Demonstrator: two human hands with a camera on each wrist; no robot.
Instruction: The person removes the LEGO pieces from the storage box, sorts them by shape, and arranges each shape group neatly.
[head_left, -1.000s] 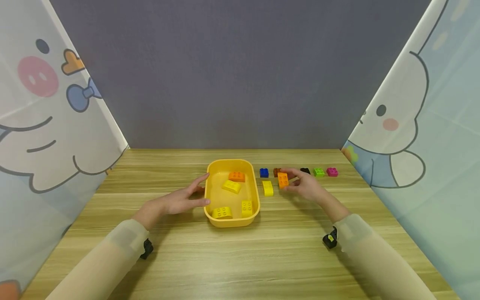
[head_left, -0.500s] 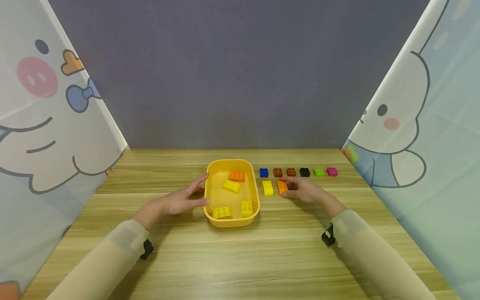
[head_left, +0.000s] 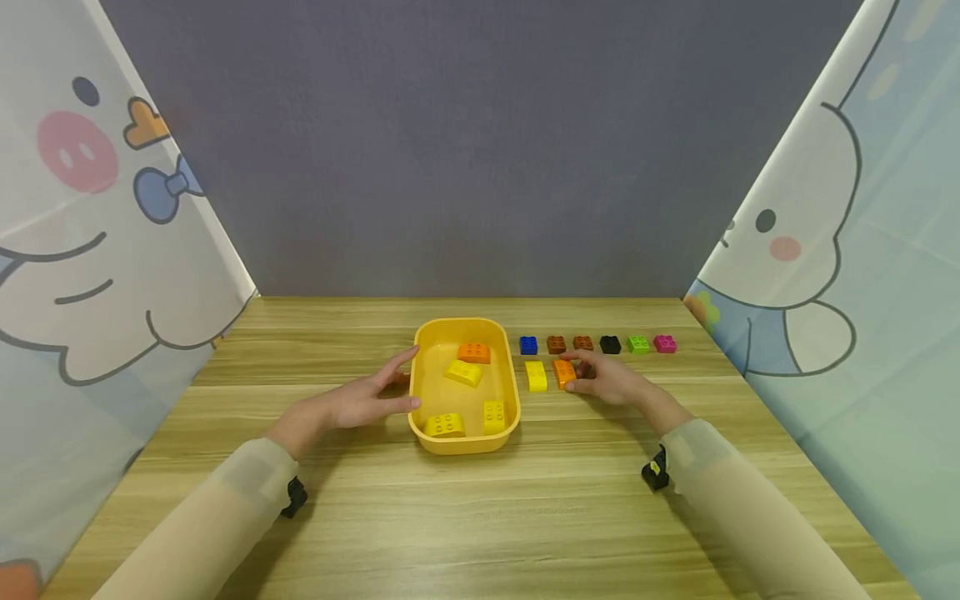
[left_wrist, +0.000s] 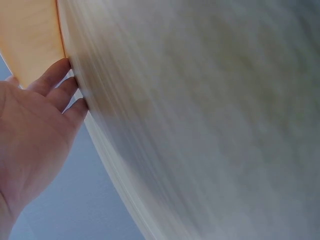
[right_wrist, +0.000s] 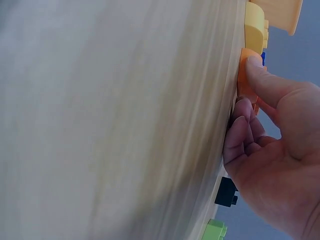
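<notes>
In the head view, the right hand pinches an orange building brick that stands on the table. The right wrist view shows its thumb on the brick's near end and the other fingers curled beside the table surface. Just left of that brick is a yellow rounded brick, a narrow gap between them. The left hand lies against the left side of a yellow tray, thumb and fingers spread and touching its wall. Inside the tray are an orange brick and several yellow bricks.
Behind the right hand runs a row of small bricks: blue, two brown, black, lime green and magenta. A grey wall closes the table's far edge, with printed cloths at both sides.
The right hand has brought the orange brick down and toward the person, onto the table beside the yellow one, uncovering the brown and black bricks. The left hand and tray stay put.
</notes>
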